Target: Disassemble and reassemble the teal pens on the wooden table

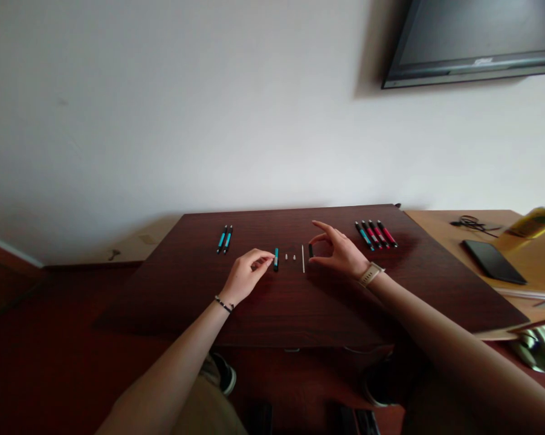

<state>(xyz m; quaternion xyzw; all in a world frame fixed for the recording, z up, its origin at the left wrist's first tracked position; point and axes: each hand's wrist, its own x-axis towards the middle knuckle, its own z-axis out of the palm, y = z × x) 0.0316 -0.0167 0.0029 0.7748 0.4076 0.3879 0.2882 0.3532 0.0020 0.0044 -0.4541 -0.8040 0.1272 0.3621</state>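
My left hand (248, 272) has its fingertips pinched at the left side of a blue-and-black pen barrel (276, 260) on the dark table. Between the thumb and a finger of my right hand (338, 251) is a short black pen part (311, 250), held by its ends; another finger points outward. Two small pale pen pieces, a left one (286, 257) and a right one (294, 257), lie between the hands. Just left of the black part, a thin white refill (303, 258) lies lengthwise.
Two blue pens (225, 240) lie at the table's left. Several pens (376, 234), red-pink and one blue, lie in a row at the right. On the lighter side table are a phone (492, 261), a black cable (472, 224) and a yellow can (538, 222). A screen (476, 36) hangs above.
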